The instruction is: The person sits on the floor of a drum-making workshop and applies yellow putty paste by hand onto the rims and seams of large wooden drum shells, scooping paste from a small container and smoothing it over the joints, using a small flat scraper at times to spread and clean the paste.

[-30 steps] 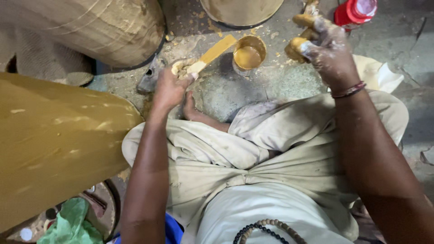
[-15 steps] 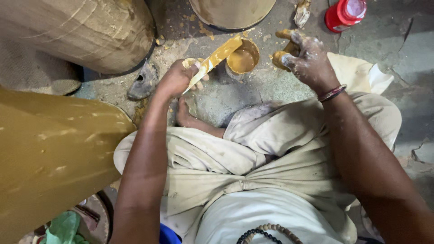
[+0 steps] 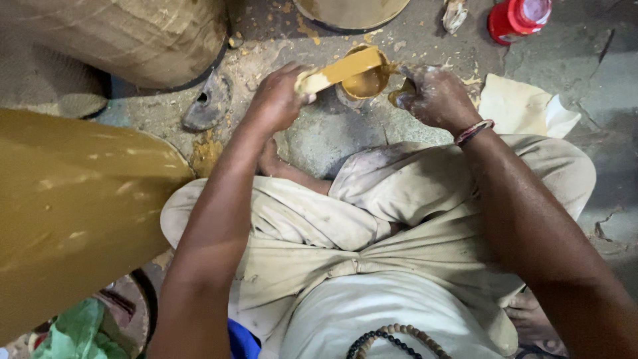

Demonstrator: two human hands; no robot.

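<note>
1. Head view: flat wooden paddle, coated in ochre paste, lies across the rim of the small round cup, which serves as the landmark here.
2. The paddle's long axis runs from lower left to upper right; its pale handle end sits left of the cup, its broad end over the cup's mouth.
3. The left hand is clenched around the handle end, just left of the cup, so this hand is the one on the tool.
4. The right hand, smeared with pale paste, is just right of the cup with fingers curled around a small ochre lump; whether it also touches the cup's wall I cannot tell.
5. The cup stands on the gritty floor, between the two hands and just ahead of the person's crossed legs.
6. Counts: one paddle, one small cup, two hands at work.
7. Beyond the cup, one larger round rim shows at the top edge; to the cup's upper right stands one red container; right of it lies one pale sheet.
8. Far left of the cup are two big rounded ochre bodies.
</note>
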